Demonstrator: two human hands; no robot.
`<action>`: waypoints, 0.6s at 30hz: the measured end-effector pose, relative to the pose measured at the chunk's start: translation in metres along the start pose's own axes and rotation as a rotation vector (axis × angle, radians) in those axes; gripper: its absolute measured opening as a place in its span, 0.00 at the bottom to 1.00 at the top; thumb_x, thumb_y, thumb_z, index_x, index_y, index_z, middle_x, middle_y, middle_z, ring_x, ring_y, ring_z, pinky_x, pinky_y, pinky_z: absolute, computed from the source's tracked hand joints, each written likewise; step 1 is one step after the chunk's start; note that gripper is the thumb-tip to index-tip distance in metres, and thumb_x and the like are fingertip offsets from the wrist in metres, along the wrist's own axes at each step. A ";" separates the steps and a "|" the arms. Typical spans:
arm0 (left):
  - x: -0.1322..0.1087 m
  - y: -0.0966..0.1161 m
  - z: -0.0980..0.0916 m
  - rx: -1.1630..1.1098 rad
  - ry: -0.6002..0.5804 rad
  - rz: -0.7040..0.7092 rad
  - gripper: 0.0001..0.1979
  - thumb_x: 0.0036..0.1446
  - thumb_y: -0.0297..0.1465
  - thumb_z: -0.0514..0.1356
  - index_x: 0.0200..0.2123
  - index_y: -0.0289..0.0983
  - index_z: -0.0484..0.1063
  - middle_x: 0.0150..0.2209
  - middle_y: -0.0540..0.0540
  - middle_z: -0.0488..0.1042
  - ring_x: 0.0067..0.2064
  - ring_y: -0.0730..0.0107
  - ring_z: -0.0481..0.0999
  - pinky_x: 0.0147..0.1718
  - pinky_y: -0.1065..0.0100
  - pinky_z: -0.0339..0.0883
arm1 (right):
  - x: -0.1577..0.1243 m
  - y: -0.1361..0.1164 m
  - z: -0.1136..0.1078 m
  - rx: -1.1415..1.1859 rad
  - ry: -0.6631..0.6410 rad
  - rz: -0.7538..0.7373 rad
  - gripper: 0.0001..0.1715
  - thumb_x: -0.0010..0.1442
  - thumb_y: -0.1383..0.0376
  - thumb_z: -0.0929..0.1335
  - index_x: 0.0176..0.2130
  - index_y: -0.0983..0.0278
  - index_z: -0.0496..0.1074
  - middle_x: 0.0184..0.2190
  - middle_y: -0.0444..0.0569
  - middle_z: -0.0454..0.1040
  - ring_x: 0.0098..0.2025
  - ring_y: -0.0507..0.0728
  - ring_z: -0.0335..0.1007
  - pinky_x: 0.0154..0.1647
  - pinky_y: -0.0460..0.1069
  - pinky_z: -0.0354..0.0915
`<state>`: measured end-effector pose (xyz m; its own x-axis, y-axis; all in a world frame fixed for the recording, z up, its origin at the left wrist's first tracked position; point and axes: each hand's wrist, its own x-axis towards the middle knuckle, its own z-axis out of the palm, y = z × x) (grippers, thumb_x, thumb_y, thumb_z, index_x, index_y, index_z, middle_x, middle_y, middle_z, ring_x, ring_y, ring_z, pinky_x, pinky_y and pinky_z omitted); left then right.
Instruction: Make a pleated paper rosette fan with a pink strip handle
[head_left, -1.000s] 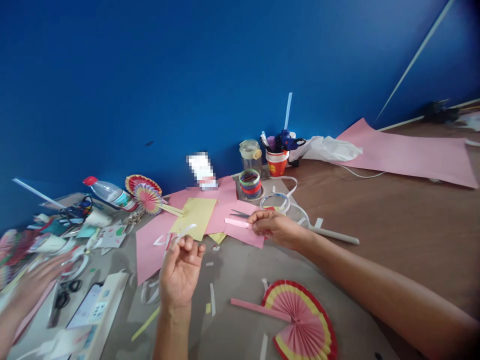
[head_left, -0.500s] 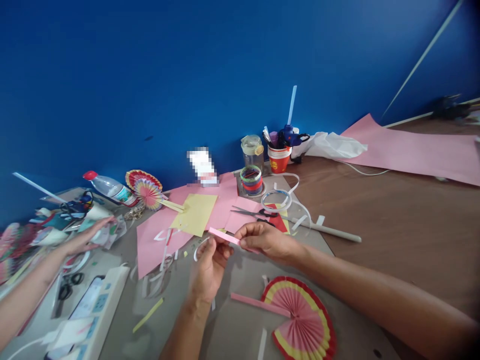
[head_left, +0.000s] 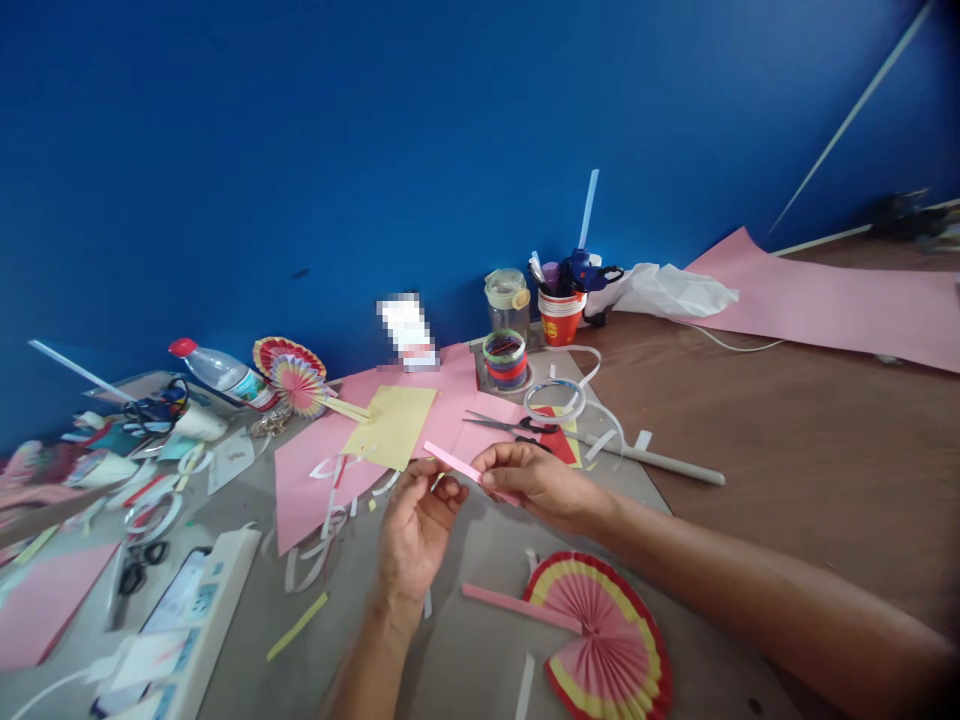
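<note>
A folded pink paper strip [head_left: 454, 461] is pinched at its right part between the thumb and fingers of my right hand [head_left: 529, 472]. My left hand [head_left: 420, 525] is just below the strip's free left end, palm up. Its fingers are loosely curled and apart, and whether a fingertip touches the strip is hard to see. Below my hands lies a pleated paper fan [head_left: 611, 640] in pink, yellow and red, part of its circle open. Another pink strip [head_left: 517, 607] extends leftward from its centre. Black-handled scissors [head_left: 517, 425] lie behind my right hand.
Pink sheets [head_left: 307, 500], a yellow sheet [head_left: 394, 425] and paper scraps cover the table's middle. At left are a power strip [head_left: 217, 610], a bottle [head_left: 225, 375] and finished fans [head_left: 296, 380]. A tape roll [head_left: 555, 400], jar [head_left: 506, 300], red cup [head_left: 560, 318] and white rod [head_left: 675, 465] lie beyond.
The strip's left end has tipped up slightly, and my left thumb has shifted up beside it. Another person's arm at the left has gone from view, and a pink sheet shows there.
</note>
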<state>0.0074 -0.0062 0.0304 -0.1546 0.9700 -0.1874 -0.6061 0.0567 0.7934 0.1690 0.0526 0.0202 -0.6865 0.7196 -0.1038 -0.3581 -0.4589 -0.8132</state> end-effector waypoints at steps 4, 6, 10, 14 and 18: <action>-0.004 -0.001 0.003 0.049 -0.072 0.042 0.19 0.49 0.46 0.64 0.40 0.40 0.76 0.42 0.46 0.76 0.27 0.77 0.68 0.33 0.66 0.68 | -0.002 0.000 0.004 -0.129 0.023 -0.011 0.12 0.47 0.62 0.73 0.31 0.67 0.75 0.18 0.39 0.66 0.20 0.45 0.51 0.22 0.44 0.46; -0.006 -0.002 0.003 0.085 -0.080 0.069 0.15 0.50 0.40 0.65 0.41 0.41 0.76 0.44 0.46 0.76 0.23 0.81 0.64 0.31 0.68 0.67 | -0.003 0.000 0.006 -0.178 0.007 -0.035 0.11 0.48 0.62 0.72 0.32 0.67 0.75 0.20 0.39 0.67 0.21 0.45 0.51 0.22 0.44 0.47; -0.005 -0.003 0.001 0.123 -0.069 0.064 0.10 0.50 0.35 0.66 0.37 0.40 0.77 0.36 0.48 0.76 0.22 0.83 0.63 0.29 0.71 0.66 | -0.005 0.002 0.009 -0.255 -0.020 -0.022 0.11 0.50 0.62 0.71 0.33 0.67 0.74 0.22 0.40 0.68 0.22 0.46 0.53 0.24 0.44 0.50; -0.006 0.003 -0.003 0.183 -0.048 0.104 0.10 0.50 0.36 0.66 0.37 0.40 0.77 0.31 0.49 0.74 0.22 0.83 0.64 0.24 0.75 0.62 | -0.007 -0.008 0.008 -0.498 0.058 -0.043 0.11 0.53 0.65 0.68 0.37 0.68 0.73 0.28 0.44 0.72 0.29 0.49 0.63 0.31 0.46 0.59; -0.013 0.013 -0.007 0.399 -0.123 0.164 0.13 0.52 0.39 0.64 0.39 0.39 0.78 0.26 0.48 0.74 0.19 0.81 0.62 0.18 0.76 0.57 | -0.017 -0.042 0.008 -0.794 0.006 -0.180 0.10 0.56 0.65 0.67 0.39 0.66 0.73 0.33 0.45 0.74 0.34 0.51 0.68 0.34 0.46 0.62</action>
<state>-0.0039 -0.0198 0.0386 -0.1153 0.9933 0.0107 -0.2288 -0.0370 0.9728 0.1909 0.0553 0.0603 -0.6572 0.7508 0.0661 0.0947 0.1692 -0.9810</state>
